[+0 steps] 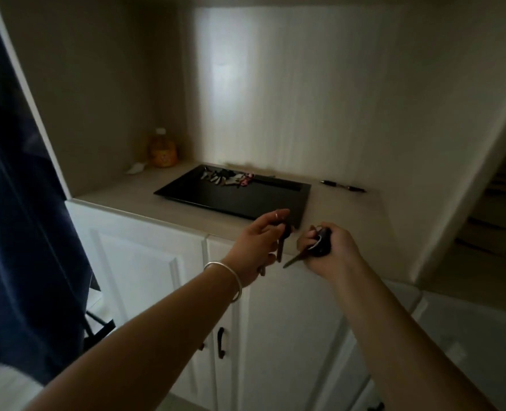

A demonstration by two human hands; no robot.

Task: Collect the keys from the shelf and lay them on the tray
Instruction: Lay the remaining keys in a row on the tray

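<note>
A flat black tray (240, 200) lies on the beige shelf top (343, 209). Several keys (226, 178) with pink and dark tags lie in a heap at the tray's far edge. My left hand (257, 247) hovers just in front of the tray's near corner, pinching a dark key (281, 247) that hangs downward. My right hand (332, 250) is beside it, over the shelf's front edge, closed around a black car key (321, 244) whose blade points down to the left. A silver bangle sits on my left wrist.
An orange bottle (162, 149) stands in the back left corner, with a small white object (136, 168) beside it. A black pen (342, 186) lies right of the tray. White cabinet doors (157, 271) with dark handles are below. Dark blue cloth (17, 203) hangs at left.
</note>
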